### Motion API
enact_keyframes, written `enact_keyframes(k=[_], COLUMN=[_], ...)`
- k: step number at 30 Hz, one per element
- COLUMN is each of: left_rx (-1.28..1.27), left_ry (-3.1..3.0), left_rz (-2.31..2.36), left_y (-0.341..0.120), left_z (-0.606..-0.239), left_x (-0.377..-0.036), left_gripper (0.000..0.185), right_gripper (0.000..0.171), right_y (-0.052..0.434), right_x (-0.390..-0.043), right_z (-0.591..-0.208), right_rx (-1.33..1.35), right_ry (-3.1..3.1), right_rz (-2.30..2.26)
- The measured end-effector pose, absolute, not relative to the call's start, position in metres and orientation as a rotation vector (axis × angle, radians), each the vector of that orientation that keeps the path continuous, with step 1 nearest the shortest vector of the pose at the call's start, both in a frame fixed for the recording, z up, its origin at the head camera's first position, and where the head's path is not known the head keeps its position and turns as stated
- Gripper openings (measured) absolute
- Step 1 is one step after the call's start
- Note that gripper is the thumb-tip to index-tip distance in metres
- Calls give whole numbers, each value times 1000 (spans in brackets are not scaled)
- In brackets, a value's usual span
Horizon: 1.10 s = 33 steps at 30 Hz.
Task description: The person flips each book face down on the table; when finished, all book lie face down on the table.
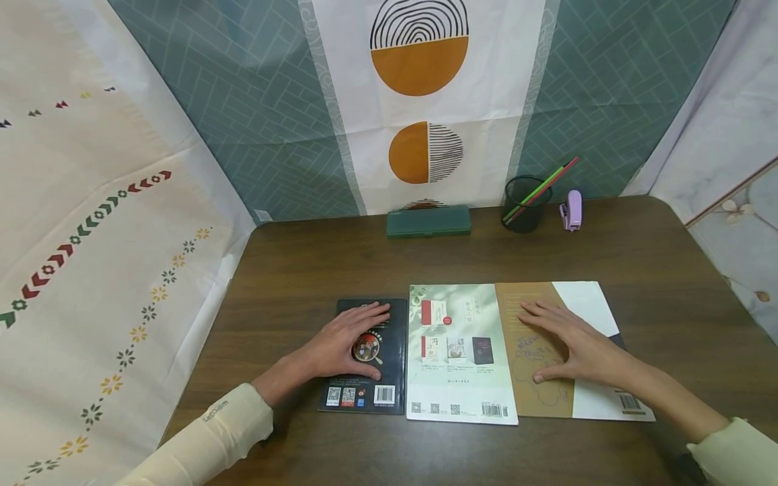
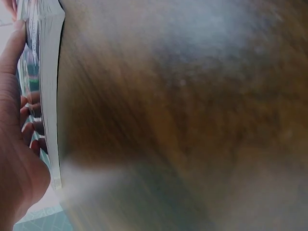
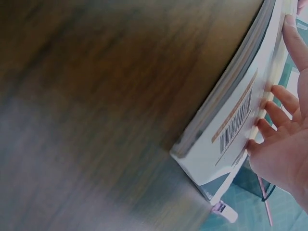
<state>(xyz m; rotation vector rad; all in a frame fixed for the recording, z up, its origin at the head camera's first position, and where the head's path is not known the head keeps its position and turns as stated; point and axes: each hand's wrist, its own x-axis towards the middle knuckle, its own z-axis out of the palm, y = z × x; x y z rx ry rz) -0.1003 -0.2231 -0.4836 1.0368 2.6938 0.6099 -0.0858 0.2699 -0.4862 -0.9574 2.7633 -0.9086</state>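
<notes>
Three books lie side by side on the brown table. My left hand (image 1: 349,341) rests spread on the black book (image 1: 389,368) at the left, over its round picture. The pale green book (image 1: 458,391) is in the middle, with barcodes along its lower edge, and no hand touches it. On the right, my right hand (image 1: 568,344) lies with fingers spread across the brown and white book (image 1: 598,398). In the left wrist view the thumb and fingers (image 2: 10,50) lie along the cover above the page edges. In the right wrist view the fingertips (image 3: 269,108) touch the cover near a barcode.
At the table's back edge stand a dark green case (image 1: 428,223), a black mesh pen holder (image 1: 524,219) with a green and a red pencil, and a lilac stapler (image 1: 571,210). Patterned cloths hang behind and at the sides of the wooden table (image 1: 292,263).
</notes>
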Motion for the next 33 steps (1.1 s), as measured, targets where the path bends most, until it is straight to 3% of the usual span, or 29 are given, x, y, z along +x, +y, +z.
enact_keyframes(k=[33], left_rx=[1030], left_ry=[2683], left_rz=[623], left_y=[-242], left_z=[-484], left_x=[-101], left_gripper=[110], right_gripper=[105], right_y=[296], right_x=[-80], right_z=[-495], right_rx=[-1110], right_ry=[2824], right_rz=[-922])
